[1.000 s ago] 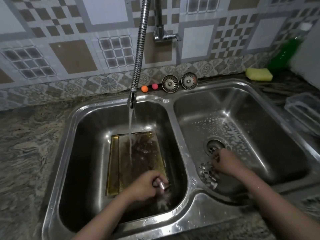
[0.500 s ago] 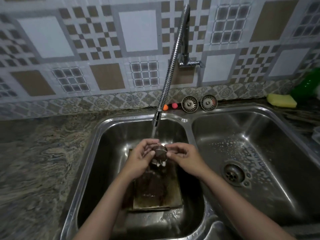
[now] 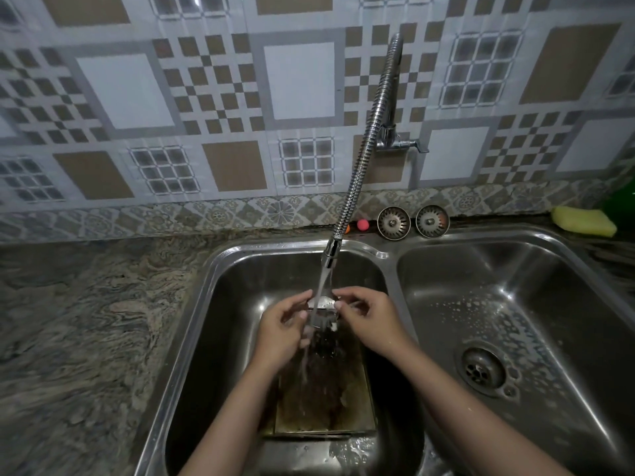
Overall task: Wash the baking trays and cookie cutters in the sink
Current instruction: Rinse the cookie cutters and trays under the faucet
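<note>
Over the left basin [image 3: 220,304] of the steel sink, both my hands hold a small round metal cookie cutter [image 3: 323,305] under the running water. My left hand [image 3: 283,333] pinches its left side with fingertips. My right hand [image 3: 369,319] pinches its right side. Water falls from the flexible tap spout [image 3: 331,250] onto the cutter. Below my hands a brownish baking tray [image 3: 319,400] lies flat on the basin floor, partly hidden by my wrists.
The right basin [image 3: 515,304] has soap foam specks around its drain [image 3: 482,371]. Two sink strainers [image 3: 393,222] lean at the back rim beside a small pink ball [image 3: 362,225]. A yellow sponge [image 3: 584,221] lies at the far right. Granite counter [image 3: 86,321] spreads left.
My right hand left the cutters in the right basin and joined the left hand. Both lifted one cutter from the tray up under the water stream.
</note>
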Motion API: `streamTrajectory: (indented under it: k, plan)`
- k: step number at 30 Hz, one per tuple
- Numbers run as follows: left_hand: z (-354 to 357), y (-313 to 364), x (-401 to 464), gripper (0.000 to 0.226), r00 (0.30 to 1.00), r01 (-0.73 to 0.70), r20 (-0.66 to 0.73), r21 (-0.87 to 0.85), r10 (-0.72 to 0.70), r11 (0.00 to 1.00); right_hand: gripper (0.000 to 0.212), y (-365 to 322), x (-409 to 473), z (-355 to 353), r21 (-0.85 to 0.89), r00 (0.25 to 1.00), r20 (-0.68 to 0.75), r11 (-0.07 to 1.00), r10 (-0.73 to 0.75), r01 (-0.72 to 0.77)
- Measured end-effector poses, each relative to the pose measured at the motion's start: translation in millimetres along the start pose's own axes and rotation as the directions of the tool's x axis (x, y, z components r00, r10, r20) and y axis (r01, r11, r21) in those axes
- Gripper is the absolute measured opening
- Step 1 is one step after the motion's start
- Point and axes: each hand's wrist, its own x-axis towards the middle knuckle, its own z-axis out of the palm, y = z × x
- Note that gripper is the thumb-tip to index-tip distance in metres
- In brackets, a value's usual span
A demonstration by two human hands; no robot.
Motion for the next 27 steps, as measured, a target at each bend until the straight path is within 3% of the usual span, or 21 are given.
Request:
streamTrajectory:
  k: [7, 19, 27]
  plan:
    - [-6.5, 1.5, -6.7, 0.033, 0.996, 0.002, -0.085, -0.038, -0.005, 0.999, 0.018, -0.9, -1.1, 7.7, 0.079, 1.000, 0.007, 0.997, -0.026, 0.025]
    - [-17.4, -4.0, -13.3, 0.029, 0.982, -0.093, -0.171, -0.053, 0.083, 0.994, 0.028, 1.6, -6.5, 26.6, 0.280, 0.996, 0.072, 0.957, 0.054, -0.072]
    - [-4.4, -16.2, -22.4, 0.031, 0.996, -0.016, -0.093, -0.065, 0.010, 0.998, 0.024, 13.5, -25.9, 12.4, 0.327, 0.994, 0.041, 0.939, 0.102, -0.110]
